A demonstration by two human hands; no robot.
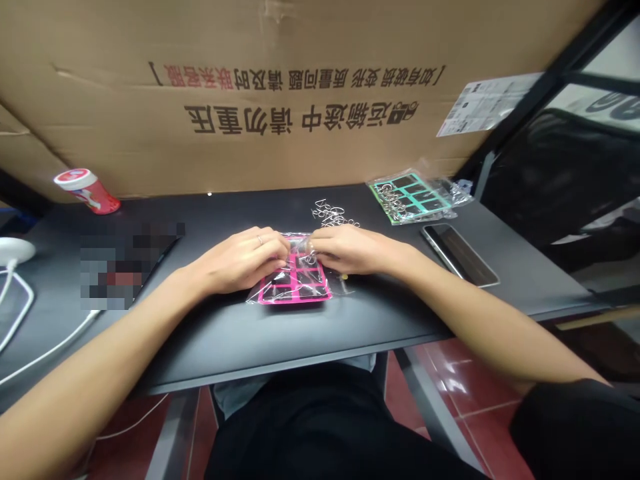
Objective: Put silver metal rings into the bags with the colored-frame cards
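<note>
The left hand and right hand are together at center frame, both over the top edge of a pink card with dark rectangular panels, which sits in a clear plastic bag flat on the black worktop. The left fingers curl over the card's upper left area, with a plain ring on one finger. The right fingers are drawn in at the upper right of the card, and a small silver loop shows at the fingertips. The grip on both sides is closed up around the card area, but can't tell if either hand is actually clamped on it. Just above the hands is a loose tangle of silver metal rings. Upper right of that, a teal card in its own clear bag has more rings on it. A black phone lies face up right of the hands. Far left are a blurred, pixelated item, a white cable and a red-and-white canister lying on its side. A large cardboard box with printed Chinese text stands along the far edge.
</note>
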